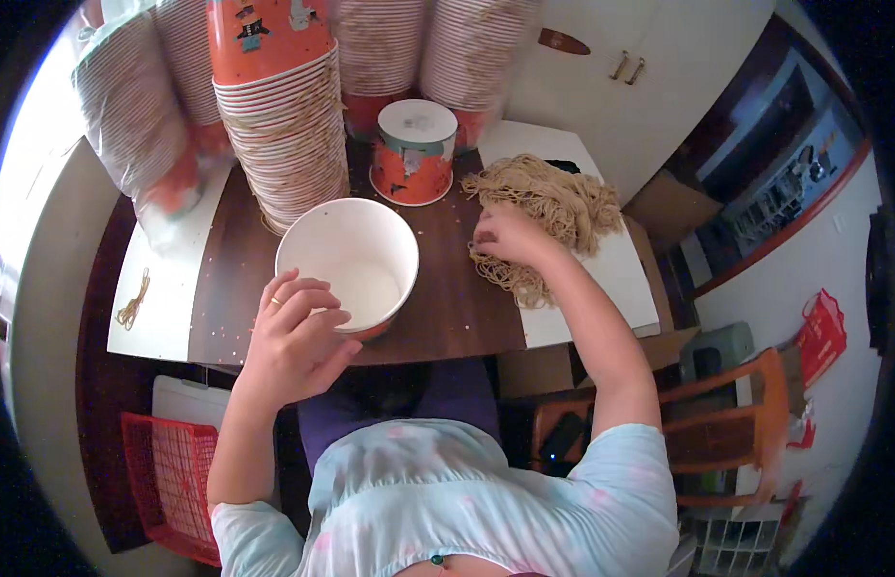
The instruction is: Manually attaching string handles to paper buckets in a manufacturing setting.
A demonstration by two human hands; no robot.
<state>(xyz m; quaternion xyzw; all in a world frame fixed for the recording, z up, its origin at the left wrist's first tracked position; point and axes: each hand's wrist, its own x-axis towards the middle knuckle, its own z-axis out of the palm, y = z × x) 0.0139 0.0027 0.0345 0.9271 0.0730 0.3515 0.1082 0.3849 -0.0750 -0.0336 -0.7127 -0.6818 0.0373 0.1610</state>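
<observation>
An open paper bucket, white inside and orange outside, stands at the table's near edge. My left hand is at its near left rim, fingers loosely bent and partly spread; whether they touch the rim is hard to tell. Off to the right lies a loose heap of thin tan cord. My right hand is at the heap's left side, its fingers closed on some of the strands; the fingertips are partly hidden. Behind the open bucket rises a tall stack of nested paper buckets, with tan cord along their rims.
An upside-down orange bucket stands behind, beside more stacks in clear plastic bags. A small bundle of cord lies on the table's white left part. A red plastic basket is at lower left, a wooden chair at right.
</observation>
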